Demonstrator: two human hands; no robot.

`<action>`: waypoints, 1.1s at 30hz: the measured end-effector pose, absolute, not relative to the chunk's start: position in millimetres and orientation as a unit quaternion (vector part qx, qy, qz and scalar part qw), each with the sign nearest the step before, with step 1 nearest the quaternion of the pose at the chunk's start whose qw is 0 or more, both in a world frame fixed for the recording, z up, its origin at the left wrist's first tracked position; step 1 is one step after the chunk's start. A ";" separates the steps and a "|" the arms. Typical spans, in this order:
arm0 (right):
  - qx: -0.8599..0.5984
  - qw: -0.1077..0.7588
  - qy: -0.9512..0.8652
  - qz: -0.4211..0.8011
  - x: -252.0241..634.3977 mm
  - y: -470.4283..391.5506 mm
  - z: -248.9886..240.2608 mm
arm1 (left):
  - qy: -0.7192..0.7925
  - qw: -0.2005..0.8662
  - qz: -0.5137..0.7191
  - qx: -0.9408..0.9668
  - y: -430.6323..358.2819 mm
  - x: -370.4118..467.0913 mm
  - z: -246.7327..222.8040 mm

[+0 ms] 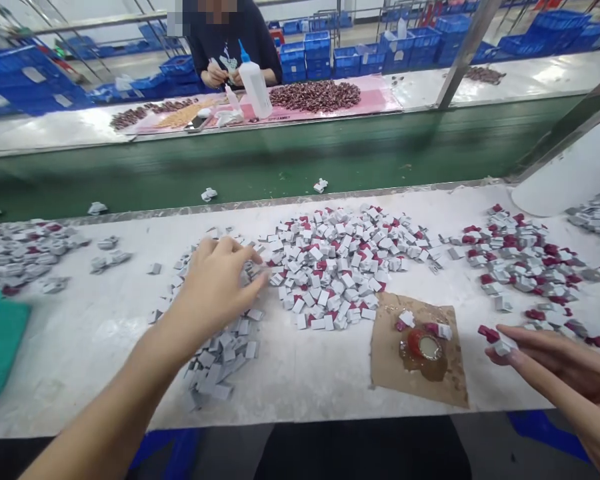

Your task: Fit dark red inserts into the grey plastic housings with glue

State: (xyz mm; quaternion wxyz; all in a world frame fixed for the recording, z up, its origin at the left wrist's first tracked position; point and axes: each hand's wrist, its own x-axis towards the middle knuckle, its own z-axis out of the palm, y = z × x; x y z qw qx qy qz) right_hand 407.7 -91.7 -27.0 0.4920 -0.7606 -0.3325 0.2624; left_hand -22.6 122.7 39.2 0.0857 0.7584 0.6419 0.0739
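Observation:
My left hand (pixel 217 277) reaches over a heap of small grey plastic parts (pixel 225 363), thumb and forefinger apart; its other fingertips are hidden behind the hand. At the right, my right hand (pixel 555 373) pinches a small grey and maroon plastic part (pixel 497 339) between thumb and fingers. To its left lies a piece of brown cardboard (pixel 390 367), wet in places, with a small red-rimmed cap (pixel 420 343) of pale liquid on it. Two grey and maroon parts rest by the cap. A large pile of grey and maroon parts (pixel 330 267) spreads between my hands.
More parts lie in a pile on the right (pixel 525 260) and on the far left (pixel 25 250). A teal basket (pixel 5 353) stands at the left edge. Beyond the table runs a green conveyor belt (pixel 260 167) carrying several parts. Across it a person (pixel 235 47) works beside a white bottle (pixel 255 87).

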 end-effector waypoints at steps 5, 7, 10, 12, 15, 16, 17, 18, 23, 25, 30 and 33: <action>-0.783 0.465 -0.334 0.244 392.1 -98.2 -35.5 | 0.646 -0.016 0.009 0.763 83.8 -25.6 15.4; -0.778 0.474 -0.332 0.243 385.3 -100.9 -35.4 | 0.648 -0.039 0.004 0.761 76.5 -22.4 13.3; -0.782 0.472 -0.329 0.240 376.7 -106.3 -34.3 | 0.641 -0.039 0.017 0.766 64.3 -22.9 12.5; -0.780 0.471 -0.329 0.247 372.1 -107.7 -30.8 | 0.631 -0.030 0.026 0.774 58.1 -25.8 11.3; -0.778 0.463 -0.329 0.270 366.4 -105.4 -21.2 | 0.626 -0.015 0.044 0.778 57.1 -29.5 7.5; -0.775 0.464 -0.328 0.276 364.9 -104.5 -17.8 | 0.621 -0.010 0.052 0.782 58.8 -30.3 5.8; -0.771 0.469 -0.329 0.276 363.6 -103.9 -14.9 | 0.612 -0.003 0.060 0.789 61.3 -31.1 4.1; -0.765 0.480 -0.332 0.271 362.7 -104.0 -12.8 | 0.600 0.005 0.067 0.797 64.3 -32.1 2.3; -0.717 0.521 -0.409 0.215 361.3 -112.7 -14.8 | 0.562 0.032 0.095 0.821 80.4 -45.1 -7.1; -0.694 0.517 -0.451 0.219 359.2 -115.5 -17.5 | 0.557 0.031 0.091 0.825 85.7 -51.5 -9.4; -0.668 0.511 -0.495 0.220 347.1 -111.8 -18.8 | 0.541 0.011 0.101 0.835 79.1 -44.0 -5.4; -0.667 0.506 -0.506 0.207 341.2 -107.7 -16.9 | 0.540 0.031 0.145 0.829 53.4 -22.6 -4.5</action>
